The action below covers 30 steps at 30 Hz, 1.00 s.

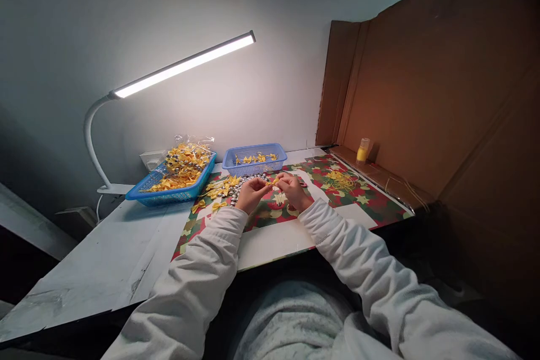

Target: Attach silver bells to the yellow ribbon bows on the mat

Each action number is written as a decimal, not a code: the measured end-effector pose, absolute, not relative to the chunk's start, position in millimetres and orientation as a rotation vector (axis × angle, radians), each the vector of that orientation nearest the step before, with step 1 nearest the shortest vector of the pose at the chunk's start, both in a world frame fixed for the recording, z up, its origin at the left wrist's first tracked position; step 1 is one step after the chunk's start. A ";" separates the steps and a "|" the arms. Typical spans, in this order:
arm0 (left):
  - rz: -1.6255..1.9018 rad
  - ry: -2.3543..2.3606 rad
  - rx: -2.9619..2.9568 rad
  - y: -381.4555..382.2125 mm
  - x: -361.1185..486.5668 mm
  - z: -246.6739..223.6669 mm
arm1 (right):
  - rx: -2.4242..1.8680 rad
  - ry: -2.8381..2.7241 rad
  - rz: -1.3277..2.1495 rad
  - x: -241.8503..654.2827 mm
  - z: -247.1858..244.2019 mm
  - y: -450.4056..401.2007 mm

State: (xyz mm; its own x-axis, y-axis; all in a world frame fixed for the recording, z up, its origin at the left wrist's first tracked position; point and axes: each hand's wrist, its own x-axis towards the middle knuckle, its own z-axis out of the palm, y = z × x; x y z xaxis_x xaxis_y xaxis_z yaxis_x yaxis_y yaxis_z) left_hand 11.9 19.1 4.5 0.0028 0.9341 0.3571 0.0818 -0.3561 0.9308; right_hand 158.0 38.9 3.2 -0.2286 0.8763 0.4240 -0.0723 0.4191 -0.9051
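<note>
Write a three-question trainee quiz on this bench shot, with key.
1. True or false: the lamp is switched off.
2. Where does the tangle of yellow strands lie? A) in a basket; B) on the patterned sheet; C) on the lamp's base.
3. Fill in the colour: the left hand and right hand pinch a small ____ piece.
Key: 1. false; 2. B; 3. yellow.

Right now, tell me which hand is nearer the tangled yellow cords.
Right. The right hand is left of the tangled yellow cords, apart from them; the left hand is farther left.
</note>
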 end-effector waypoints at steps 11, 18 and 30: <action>1.439 1.099 1.546 19.8 11.2 2.4 | -0.740 -1.566 1.018 158.2 3.8 38.9; 1.473 1.125 1.616 20.4 11.3 1.4 | -0.739 -1.588 0.995 157.7 1.4 40.1; 1.575 1.206 1.834 15.8 11.0 -1.6 | -0.695 -1.609 1.021 154.6 -3.9 40.3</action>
